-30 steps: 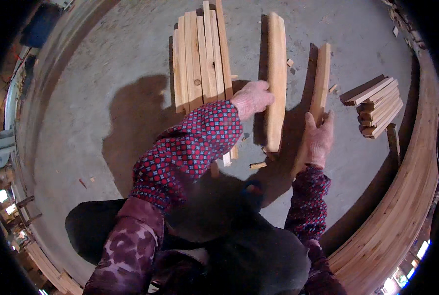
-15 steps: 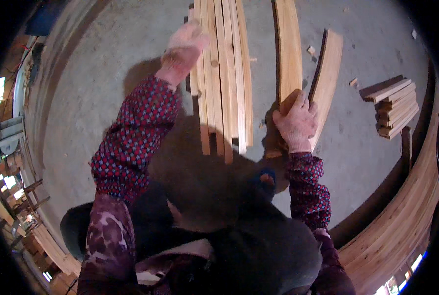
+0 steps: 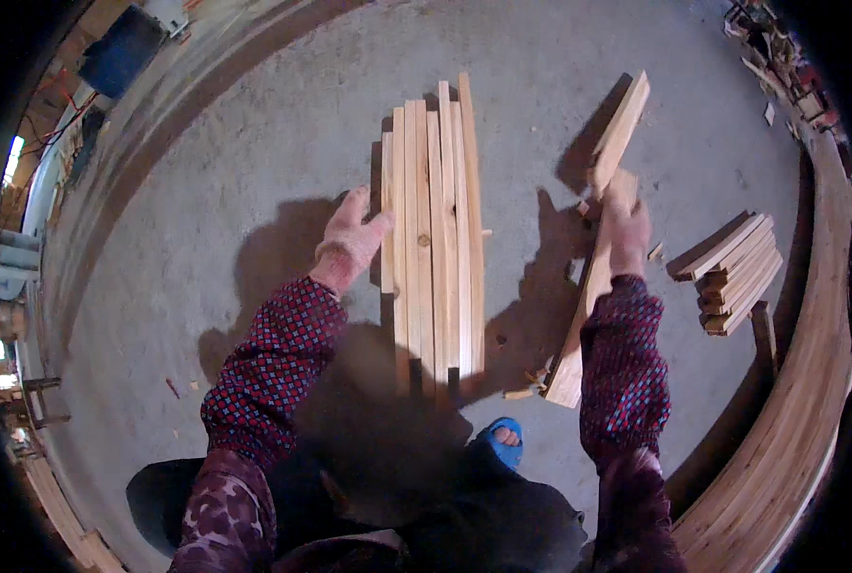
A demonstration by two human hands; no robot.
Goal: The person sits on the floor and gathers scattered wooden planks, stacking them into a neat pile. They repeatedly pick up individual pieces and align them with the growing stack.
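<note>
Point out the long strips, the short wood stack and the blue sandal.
Long strips point(image 3: 436, 229): head view, middle of the row.
Short wood stack point(image 3: 739, 275): head view, middle of the pile.
Blue sandal point(image 3: 504, 423): head view, upper edge.

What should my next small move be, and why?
Probably slide the nearer loose plank left toward the row of wooden strips: it lies apart from the row, the right hand is at it, and the left hand is by the row's left edge, where it could steady the strips. Blur hides whether the right hand's grip is closed.
</note>
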